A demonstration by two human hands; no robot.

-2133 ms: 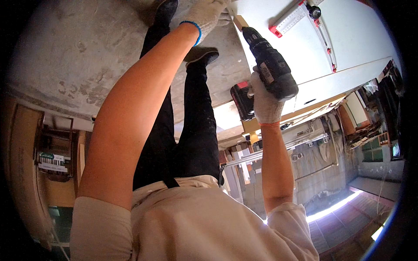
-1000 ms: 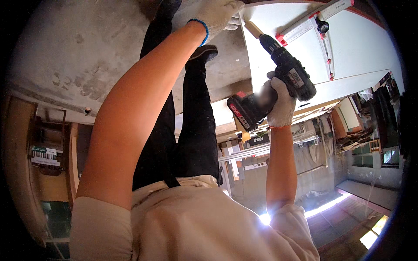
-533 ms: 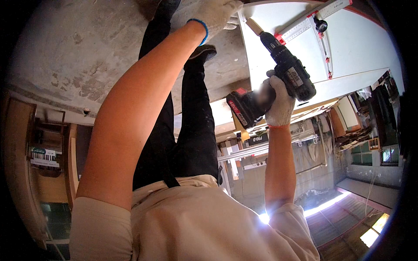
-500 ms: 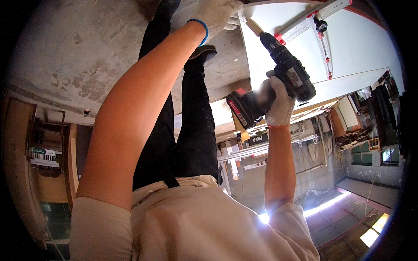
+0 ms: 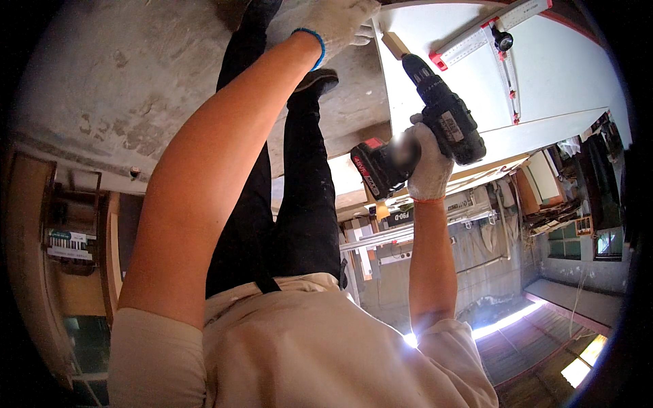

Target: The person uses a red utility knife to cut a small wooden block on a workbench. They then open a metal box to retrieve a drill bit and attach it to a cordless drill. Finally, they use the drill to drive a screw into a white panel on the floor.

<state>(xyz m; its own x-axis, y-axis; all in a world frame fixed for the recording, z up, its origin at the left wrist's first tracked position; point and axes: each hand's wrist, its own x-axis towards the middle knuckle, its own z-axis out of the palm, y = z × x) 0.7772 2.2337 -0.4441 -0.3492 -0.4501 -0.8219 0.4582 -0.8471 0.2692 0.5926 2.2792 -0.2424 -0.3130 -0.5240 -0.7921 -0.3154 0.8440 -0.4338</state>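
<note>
In my right hand [image 5: 430,163], gloved in white, is a black cordless drill [image 5: 449,126] with a red-marked battery [image 5: 373,170]. Its chuck points up and left over a white panel [image 5: 558,75]. A small tan block [image 5: 393,45] shows at the chuck's tip, near the panel's left edge; I cannot make out the bit. My left hand [image 5: 333,30], in a white glove with a blue cuff, is at that same edge. Its fingers close against the edge, and the thumb side is partly cut off by the top of the picture.
A white and red measuring rule [image 5: 476,44] with a black knob lies on the panel. My legs [image 5: 309,170] stand on stained concrete floor [image 5: 129,88] left of the panel. Long white strips [image 5: 388,238] and stacked boards [image 5: 541,178] are farther to the right.
My right hand and the drill have shifted slightly left and down, showing more of the tan block. My left hand and the panel stay where they were.
</note>
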